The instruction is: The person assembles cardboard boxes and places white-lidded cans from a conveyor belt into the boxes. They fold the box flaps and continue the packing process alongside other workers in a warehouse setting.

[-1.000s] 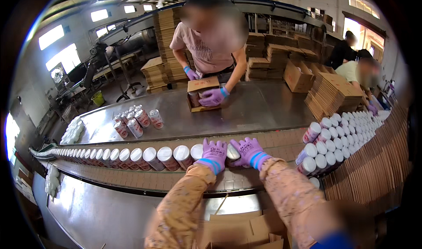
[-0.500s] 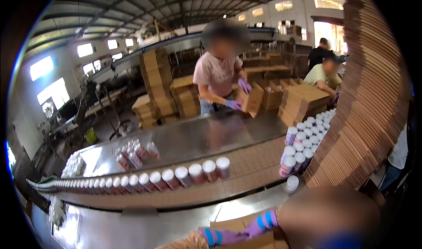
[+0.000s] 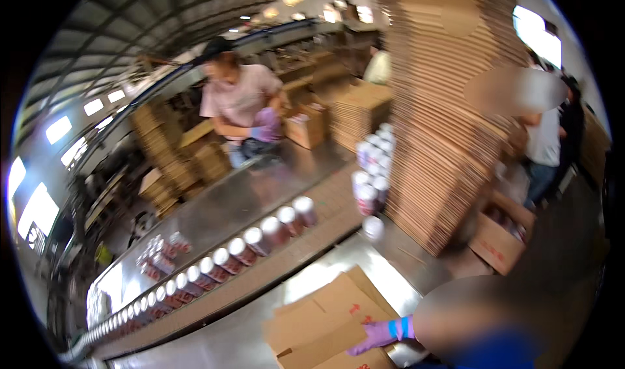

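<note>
A brown cardboard carton with red printed marks lies tilted over the metal table at the lower middle, its flaps partly spread. My right hand, in a purple glove with blue bands at the wrist, comes in from the right and grips the carton's right side. Its fingers bend over the cardboard edge. My left hand is out of view. Beyond the carton, a row of white-lidded cans stands along a conveyor. One separate can stands near the table's far edge.
A tall stack of flattened cartons rises at the right, beside grouped cans. An open carton holding goods sits right of it. Across the conveyor a co-worker in purple gloves stands by a box. Others stand far right.
My view has turned right and tilted. The carton now shows much more fully, and my left hand has left the view. The co-worker's hands have come together, away from the box held earlier.
</note>
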Motion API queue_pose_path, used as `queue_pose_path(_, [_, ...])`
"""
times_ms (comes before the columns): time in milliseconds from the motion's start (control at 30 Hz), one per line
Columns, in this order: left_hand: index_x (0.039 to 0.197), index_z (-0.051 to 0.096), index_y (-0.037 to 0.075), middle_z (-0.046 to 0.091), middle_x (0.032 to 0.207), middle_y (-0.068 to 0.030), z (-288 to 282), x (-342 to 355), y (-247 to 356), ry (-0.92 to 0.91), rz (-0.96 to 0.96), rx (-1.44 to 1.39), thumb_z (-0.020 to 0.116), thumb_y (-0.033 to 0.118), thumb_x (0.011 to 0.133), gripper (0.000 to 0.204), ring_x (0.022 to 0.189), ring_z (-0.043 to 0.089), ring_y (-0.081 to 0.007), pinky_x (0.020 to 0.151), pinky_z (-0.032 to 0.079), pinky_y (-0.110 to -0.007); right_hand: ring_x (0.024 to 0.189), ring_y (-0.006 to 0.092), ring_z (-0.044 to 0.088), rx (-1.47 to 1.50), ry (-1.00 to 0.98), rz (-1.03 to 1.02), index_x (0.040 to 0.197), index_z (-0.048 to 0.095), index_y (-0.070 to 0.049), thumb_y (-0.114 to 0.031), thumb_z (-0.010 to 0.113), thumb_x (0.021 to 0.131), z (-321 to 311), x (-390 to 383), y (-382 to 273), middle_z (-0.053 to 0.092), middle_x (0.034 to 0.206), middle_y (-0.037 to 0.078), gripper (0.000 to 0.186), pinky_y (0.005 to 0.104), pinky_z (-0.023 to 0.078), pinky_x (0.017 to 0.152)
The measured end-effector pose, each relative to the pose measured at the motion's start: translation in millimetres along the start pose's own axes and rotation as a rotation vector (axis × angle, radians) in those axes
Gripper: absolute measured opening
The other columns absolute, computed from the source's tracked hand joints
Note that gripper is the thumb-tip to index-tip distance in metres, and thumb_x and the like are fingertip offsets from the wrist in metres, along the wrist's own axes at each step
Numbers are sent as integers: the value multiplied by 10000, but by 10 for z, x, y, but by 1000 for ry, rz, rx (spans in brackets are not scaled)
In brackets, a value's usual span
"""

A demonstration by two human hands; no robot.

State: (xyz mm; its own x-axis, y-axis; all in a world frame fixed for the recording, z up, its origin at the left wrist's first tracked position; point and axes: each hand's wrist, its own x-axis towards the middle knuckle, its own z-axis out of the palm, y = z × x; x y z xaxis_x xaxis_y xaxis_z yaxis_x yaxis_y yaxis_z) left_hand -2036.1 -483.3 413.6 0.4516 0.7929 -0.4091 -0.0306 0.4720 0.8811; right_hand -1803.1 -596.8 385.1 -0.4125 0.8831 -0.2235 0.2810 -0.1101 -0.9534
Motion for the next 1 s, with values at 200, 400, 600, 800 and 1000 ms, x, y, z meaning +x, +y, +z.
queue_pose_path(200, [1263, 452, 53, 546, 1168, -112, 690, -366, -682, -16, -273, -143, 381, 410, 928, 494, 1007, 541, -222, 865, 424, -318, 1161, 319, 447, 145, 793, -384, 1081, 584, -10, -315, 599, 827, 235, -1572, -238, 565, 1147, 154, 398, 411, 308, 1004])
queue_pose_path(400, [1091, 561, 22, 599, 987, -78, 2830, 770, -1555, -516, -276, 106, 420, 361, 914, 408, 877, 540, -171, 788, 429, -285, 1193, 351, 410, -397, 1582, -182, 983, 626, -24, -264, 529, 805, -134, -2936, 35, 576, 1101, 151, 315, 474, 285, 1015])
queue_pose_path(600, [1145, 535, 83, 520, 1213, -156, 3671, 773, -984, -580, 286, 439, 536, 317, 863, 367, 1073, 518, -274, 897, 424, -346, 1196, 362, 410, -607, 1446, 275, 898, 668, -42, -222, 602, 754, -651, -3367, 340, 592, 1097, 92, 240, 534, 190, 1045])
queue_pose_path(800, [1252, 429, 26, 577, 1117, -172, 202, 1430, 298, 168, 678, 1787, 706, 546, 625, 861, 1056, 547, -295, 895, 440, -381, 1089, 372, 457, -631, 1452, -155, 1045, 563, -8, -126, 598, 730, -443, -2715, -522, 534, 1111, 171, 338, 496, 328, 957])
queue_pose_path(1000, [1271, 407, 18, 477, 1249, -203, 233, 308, -343, -487, 6, 1399, 728, 566, 519, 984, 1205, 415, -322, 1034, 290, -407, 1295, 415, 186, -694, 877, 294, 1373, 215, -46, -582, 657, 637, -17, -663, 188, 216, 1394, 253, 1012, 552, 87, 1048])
